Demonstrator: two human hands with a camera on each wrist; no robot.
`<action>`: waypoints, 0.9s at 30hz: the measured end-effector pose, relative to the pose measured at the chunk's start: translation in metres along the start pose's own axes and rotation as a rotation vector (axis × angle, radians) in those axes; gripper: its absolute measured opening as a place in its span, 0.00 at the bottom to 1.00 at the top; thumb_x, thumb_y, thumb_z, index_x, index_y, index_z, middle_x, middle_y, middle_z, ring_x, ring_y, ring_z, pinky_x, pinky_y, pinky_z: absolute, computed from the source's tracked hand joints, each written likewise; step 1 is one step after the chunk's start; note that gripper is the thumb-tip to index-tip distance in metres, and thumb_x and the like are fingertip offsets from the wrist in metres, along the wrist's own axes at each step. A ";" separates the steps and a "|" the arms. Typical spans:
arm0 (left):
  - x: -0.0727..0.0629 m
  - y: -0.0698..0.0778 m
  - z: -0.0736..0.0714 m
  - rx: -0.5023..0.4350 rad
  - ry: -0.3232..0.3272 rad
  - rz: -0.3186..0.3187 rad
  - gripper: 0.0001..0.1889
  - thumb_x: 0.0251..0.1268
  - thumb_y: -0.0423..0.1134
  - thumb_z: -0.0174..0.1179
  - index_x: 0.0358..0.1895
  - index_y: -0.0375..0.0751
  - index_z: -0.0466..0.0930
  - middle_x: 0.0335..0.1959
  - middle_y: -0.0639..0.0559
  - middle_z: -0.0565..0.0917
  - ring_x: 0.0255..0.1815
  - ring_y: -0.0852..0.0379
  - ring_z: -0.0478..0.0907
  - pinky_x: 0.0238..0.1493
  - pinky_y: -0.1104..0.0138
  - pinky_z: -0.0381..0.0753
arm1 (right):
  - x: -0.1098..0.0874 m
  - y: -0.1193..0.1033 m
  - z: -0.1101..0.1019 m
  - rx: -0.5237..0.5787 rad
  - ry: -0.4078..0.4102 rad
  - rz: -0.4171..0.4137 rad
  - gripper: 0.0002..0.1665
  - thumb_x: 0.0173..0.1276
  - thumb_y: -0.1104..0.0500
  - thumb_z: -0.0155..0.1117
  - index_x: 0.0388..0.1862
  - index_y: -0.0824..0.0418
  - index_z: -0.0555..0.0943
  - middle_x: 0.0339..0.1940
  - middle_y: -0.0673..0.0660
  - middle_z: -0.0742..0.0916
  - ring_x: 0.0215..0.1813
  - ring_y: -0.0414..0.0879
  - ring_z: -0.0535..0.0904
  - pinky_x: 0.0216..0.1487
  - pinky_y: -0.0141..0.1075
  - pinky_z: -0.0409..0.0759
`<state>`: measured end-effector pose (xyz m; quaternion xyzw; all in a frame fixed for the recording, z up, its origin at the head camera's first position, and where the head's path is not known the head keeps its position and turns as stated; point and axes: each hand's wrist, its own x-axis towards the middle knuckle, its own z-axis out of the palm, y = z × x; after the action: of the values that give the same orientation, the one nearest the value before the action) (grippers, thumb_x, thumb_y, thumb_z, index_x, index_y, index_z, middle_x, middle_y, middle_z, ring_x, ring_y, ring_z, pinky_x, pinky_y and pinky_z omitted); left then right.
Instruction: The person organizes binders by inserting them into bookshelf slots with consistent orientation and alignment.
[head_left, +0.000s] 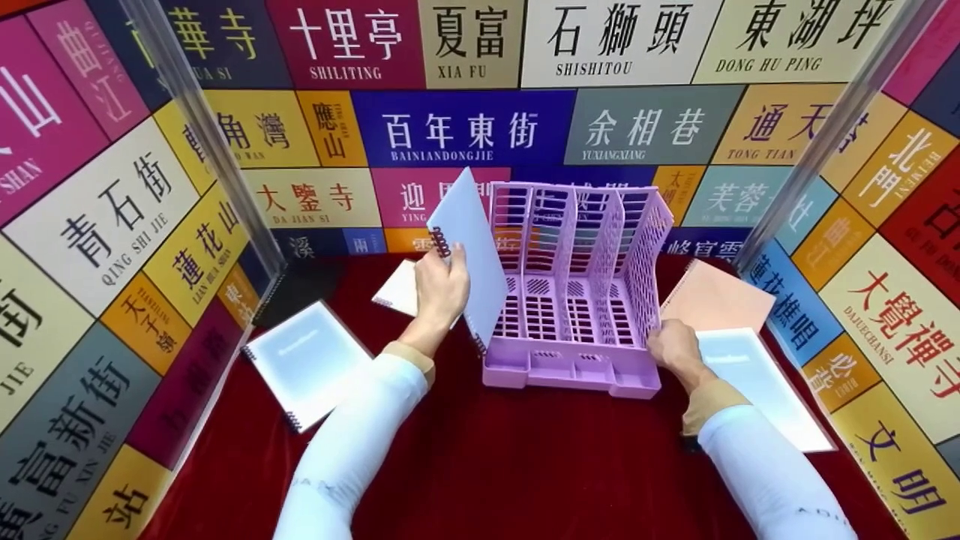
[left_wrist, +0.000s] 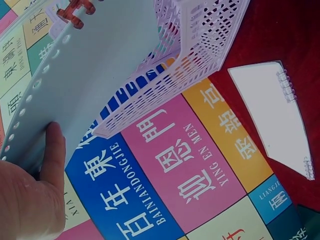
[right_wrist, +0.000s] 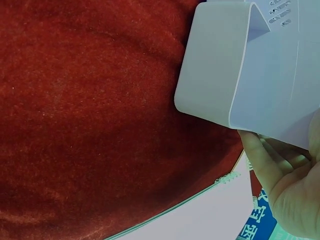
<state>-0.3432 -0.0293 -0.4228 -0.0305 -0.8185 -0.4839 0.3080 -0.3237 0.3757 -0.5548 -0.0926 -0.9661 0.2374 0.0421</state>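
My left hand point(head_left: 442, 289) grips a light blue spiral notebook point(head_left: 484, 270) by its bound edge, thumb flat on the cover in the left wrist view. The notebook stands upright and tilted at the left end of a purple file rack point(head_left: 574, 367), overlapping its left side. Dividers split the rack into several slots, and no notebook shows in them. At the rack's lower right corner, my right hand point(head_left: 675, 349) holds the side wall, its fingers point(right_wrist: 260, 155) under the edge in the right wrist view.
On the dark red cloth point(head_left: 562, 465) lie a pale notebook point(head_left: 307, 364) at left, a small white notebook point(head_left: 397, 289) behind the left hand, a black item point(head_left: 300, 285), and at right a peach notebook point(head_left: 720, 296) and a pale blue one point(head_left: 765, 390). Sign-printed panels point(head_left: 461, 127) surround the table.
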 end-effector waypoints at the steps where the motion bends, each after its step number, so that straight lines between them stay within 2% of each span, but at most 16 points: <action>1: 0.000 -0.001 0.001 0.005 0.004 0.001 0.14 0.61 0.48 0.50 0.30 0.43 0.79 0.28 0.48 0.82 0.30 0.55 0.77 0.34 0.65 0.74 | 0.000 0.000 0.000 0.004 -0.003 0.005 0.17 0.62 0.57 0.45 0.30 0.67 0.78 0.31 0.66 0.82 0.33 0.58 0.77 0.34 0.49 0.73; 6: 0.002 -0.002 0.006 -0.005 0.014 0.002 0.12 0.61 0.47 0.51 0.31 0.44 0.78 0.28 0.50 0.81 0.30 0.57 0.76 0.35 0.67 0.73 | 0.000 0.000 -0.001 0.017 -0.021 0.018 0.17 0.63 0.57 0.45 0.32 0.67 0.78 0.32 0.66 0.82 0.34 0.58 0.77 0.34 0.49 0.73; 14: 0.003 -0.001 0.017 -0.029 0.001 0.012 0.13 0.63 0.47 0.48 0.26 0.45 0.75 0.23 0.49 0.80 0.26 0.55 0.75 0.31 0.66 0.73 | 0.000 0.000 0.000 0.040 -0.039 0.032 0.18 0.64 0.56 0.45 0.35 0.68 0.78 0.33 0.66 0.82 0.34 0.57 0.77 0.35 0.48 0.74; 22: 0.004 -0.002 0.027 -0.022 0.034 0.043 0.14 0.64 0.47 0.48 0.27 0.43 0.77 0.24 0.49 0.81 0.27 0.55 0.76 0.30 0.66 0.73 | -0.001 0.000 0.001 0.032 -0.035 0.026 0.16 0.63 0.57 0.45 0.34 0.68 0.77 0.32 0.66 0.82 0.34 0.58 0.77 0.36 0.49 0.74; 27: 0.005 -0.005 0.034 -0.013 0.050 0.054 0.14 0.64 0.46 0.47 0.29 0.41 0.76 0.25 0.47 0.80 0.28 0.52 0.77 0.31 0.63 0.74 | 0.000 0.000 0.002 -0.001 0.007 0.000 0.16 0.61 0.57 0.46 0.29 0.67 0.78 0.31 0.67 0.82 0.34 0.60 0.77 0.35 0.51 0.73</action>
<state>-0.3647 -0.0054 -0.4355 -0.0424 -0.8063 -0.4815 0.3411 -0.3238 0.3747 -0.5565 -0.0936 -0.9661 0.2364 0.0453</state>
